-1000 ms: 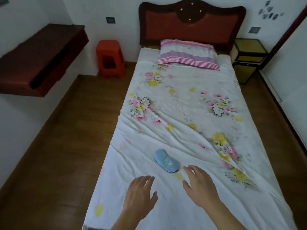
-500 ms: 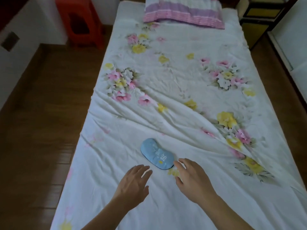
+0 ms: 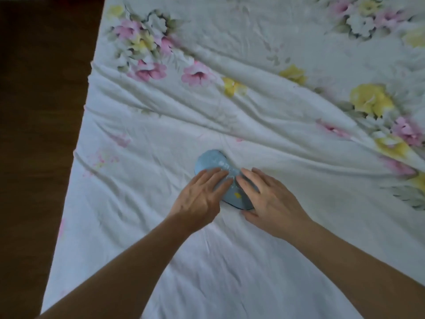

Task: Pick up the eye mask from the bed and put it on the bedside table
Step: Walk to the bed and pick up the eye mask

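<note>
Floral sheet (image 3: 253, 116) on a bed, dark wood floor (image 3: 34, 134) to the left.
Blue eye mask (image 3: 212, 161) lies flat; left hand (image 3: 197, 200) and right hand (image 3: 270, 200) rest on it, fingers spread, neither grip closed.

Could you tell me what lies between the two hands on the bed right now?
In the head view, the blue eye mask lies between the left hand and right hand, flat on the floral sheet.

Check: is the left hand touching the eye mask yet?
Touching. The head view shows the left hand's fingers lying flat on the eye mask, covering part of it, with no gap showing.
</note>
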